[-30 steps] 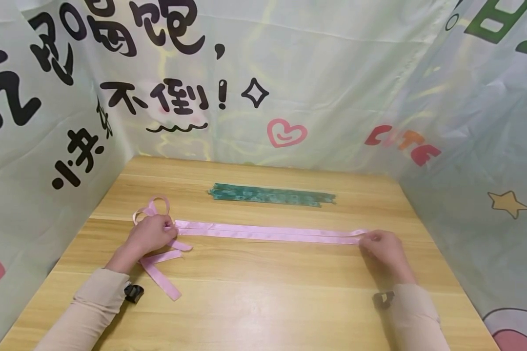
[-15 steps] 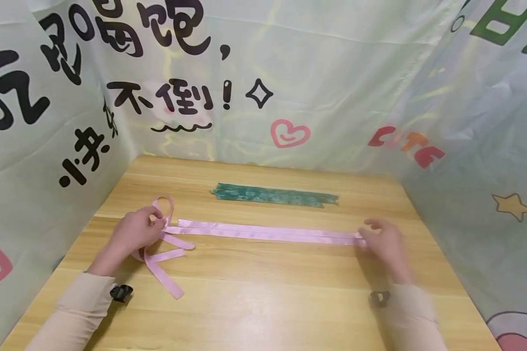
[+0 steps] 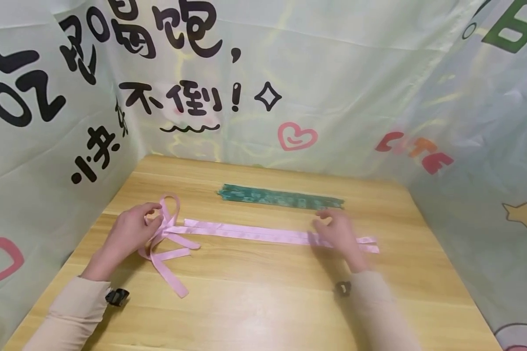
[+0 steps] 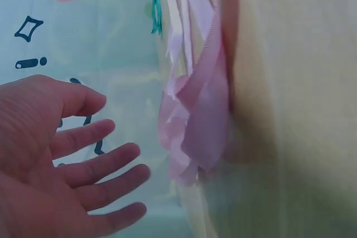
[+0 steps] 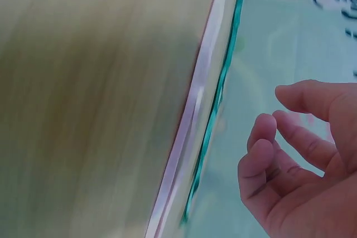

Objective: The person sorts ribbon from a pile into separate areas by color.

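Note:
A pink satin ribbon (image 3: 250, 232) lies in two parallel strips across the table, running left to right. At its left end it gathers into loops and loose tails (image 3: 171, 277), seen as a bunched pink clump (image 4: 203, 121) in the left wrist view. Beside those loops is my left hand (image 3: 131, 231), its fingers spread and holding nothing in the left wrist view. My right hand (image 3: 339, 236) hovers over the right part of the strips, hiding a short stretch of them. Loosely bent, its fingers (image 5: 259, 160) grip nothing.
Behind the pink strips lies a flat bundle of dark green ribbon (image 3: 281, 196). The wooden table (image 3: 254, 302) is enclosed by a printed cloth (image 3: 334, 73) at the back and both sides.
My right hand has let go of the ribbon's right end and moved left above the strips. My left hand has released the looped end and drawn back slightly left. The head view has shifted slightly.

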`<state>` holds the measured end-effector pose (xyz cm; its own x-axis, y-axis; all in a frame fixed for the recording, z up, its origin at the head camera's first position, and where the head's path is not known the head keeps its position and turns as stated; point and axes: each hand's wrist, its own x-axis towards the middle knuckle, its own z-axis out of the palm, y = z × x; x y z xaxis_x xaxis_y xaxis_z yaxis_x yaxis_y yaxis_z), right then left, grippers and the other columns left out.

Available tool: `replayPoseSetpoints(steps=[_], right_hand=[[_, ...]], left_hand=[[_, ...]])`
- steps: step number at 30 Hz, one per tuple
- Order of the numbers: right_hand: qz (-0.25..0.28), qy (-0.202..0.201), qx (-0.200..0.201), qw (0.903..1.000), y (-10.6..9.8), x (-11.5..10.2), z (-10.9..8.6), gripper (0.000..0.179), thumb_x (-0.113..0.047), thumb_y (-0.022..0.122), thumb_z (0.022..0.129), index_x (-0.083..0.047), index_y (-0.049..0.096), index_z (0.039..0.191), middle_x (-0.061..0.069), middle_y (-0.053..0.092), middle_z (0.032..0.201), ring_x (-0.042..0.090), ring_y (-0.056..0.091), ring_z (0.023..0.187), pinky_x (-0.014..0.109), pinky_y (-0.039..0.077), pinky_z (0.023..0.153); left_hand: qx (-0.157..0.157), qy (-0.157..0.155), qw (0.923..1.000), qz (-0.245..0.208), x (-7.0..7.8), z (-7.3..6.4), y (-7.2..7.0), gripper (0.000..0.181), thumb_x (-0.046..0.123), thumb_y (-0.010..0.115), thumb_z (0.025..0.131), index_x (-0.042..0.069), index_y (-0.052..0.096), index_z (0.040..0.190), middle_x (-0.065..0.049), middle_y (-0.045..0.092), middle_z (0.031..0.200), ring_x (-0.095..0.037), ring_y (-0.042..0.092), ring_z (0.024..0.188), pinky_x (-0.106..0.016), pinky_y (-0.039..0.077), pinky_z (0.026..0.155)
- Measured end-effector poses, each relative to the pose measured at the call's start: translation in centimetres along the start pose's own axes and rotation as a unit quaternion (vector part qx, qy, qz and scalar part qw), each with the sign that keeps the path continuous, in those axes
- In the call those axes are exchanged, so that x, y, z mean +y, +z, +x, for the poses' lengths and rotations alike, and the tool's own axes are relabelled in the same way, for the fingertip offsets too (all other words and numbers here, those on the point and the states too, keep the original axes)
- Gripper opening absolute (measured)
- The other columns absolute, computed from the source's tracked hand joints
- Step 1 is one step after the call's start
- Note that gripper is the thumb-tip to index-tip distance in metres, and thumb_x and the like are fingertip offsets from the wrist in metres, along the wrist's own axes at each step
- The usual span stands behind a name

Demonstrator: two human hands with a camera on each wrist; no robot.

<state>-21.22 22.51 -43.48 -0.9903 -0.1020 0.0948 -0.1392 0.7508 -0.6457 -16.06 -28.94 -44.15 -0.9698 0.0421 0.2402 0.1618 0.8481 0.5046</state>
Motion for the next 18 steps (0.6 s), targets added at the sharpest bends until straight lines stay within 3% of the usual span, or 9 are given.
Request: replayPoseSetpoints(steps=[4,9,11,14,18], right_hand=[[0.011,-0.008,-0.011,0.9998,2.6,-2.2,0.7,0.036,-0.021,0.067,0.1,-0.001,0.069,0.13,0.023,0.069,0.13,0.021,0.068,0.078,0.035,0.056,0.074],[0.03,-0.04,-0.024,0.9984,5.4,-5.2,1.2,0.035,-0.022,0.068,0.1,-0.004,0.071,0.13,0.019,0.07,0.129,0.018,0.065,0.073,0.036,0.056,0.074],[0.037,-0.063,-0.033,0.9968,6.3,-6.3,1.3,0.035,-0.021,0.068,0.099,-0.003,0.071,0.129,0.019,0.07,0.129,0.016,0.062,0.067,0.035,0.055,0.071],[0.031,-0.11,-0.041,0.9926,7.6,-7.8,1.5,0.032,-0.019,0.069,0.099,-0.002,0.072,0.126,0.019,0.071,0.126,0.012,0.058,0.059,0.034,0.055,0.07],[0.008,-0.166,-0.054,0.9846,9.4,-9.7,1.9,0.029,-0.018,0.07,0.099,-0.002,0.073,0.123,0.018,0.074,0.122,0.006,0.056,0.057,0.035,0.057,0.073]], left_hand=[[0.03,0.028,0.9991,-0.011,-0.1,-0.5,0.7,0.039,0.016,0.067,0.098,-0.001,0.065,0.134,-0.031,0.068,0.122,-0.022,0.067,0.074,-0.037,0.051,0.066],[0.101,0.119,0.9877,0.005,-0.2,-1.0,1.7,0.03,0.008,0.073,0.091,-0.002,0.072,0.12,-0.026,0.074,0.116,-0.037,0.071,0.086,-0.049,0.054,0.069],[0.115,0.147,0.9824,0.009,-0.3,-1.2,1.9,0.028,0.005,0.075,0.089,-0.002,0.073,0.116,-0.026,0.075,0.117,-0.043,0.073,0.093,-0.055,0.055,0.072],[0.106,0.152,0.9825,0.01,-0.4,-1.4,2.0,0.027,0.005,0.076,0.089,-0.001,0.074,0.115,-0.024,0.076,0.114,-0.044,0.072,0.095,-0.057,0.055,0.076],[0.06,0.137,0.9885,0.021,-0.4,-1.7,1.8,0.026,0.009,0.077,0.09,0.002,0.075,0.115,-0.012,0.075,0.091,-0.026,0.063,0.076,-0.041,0.049,0.069]])
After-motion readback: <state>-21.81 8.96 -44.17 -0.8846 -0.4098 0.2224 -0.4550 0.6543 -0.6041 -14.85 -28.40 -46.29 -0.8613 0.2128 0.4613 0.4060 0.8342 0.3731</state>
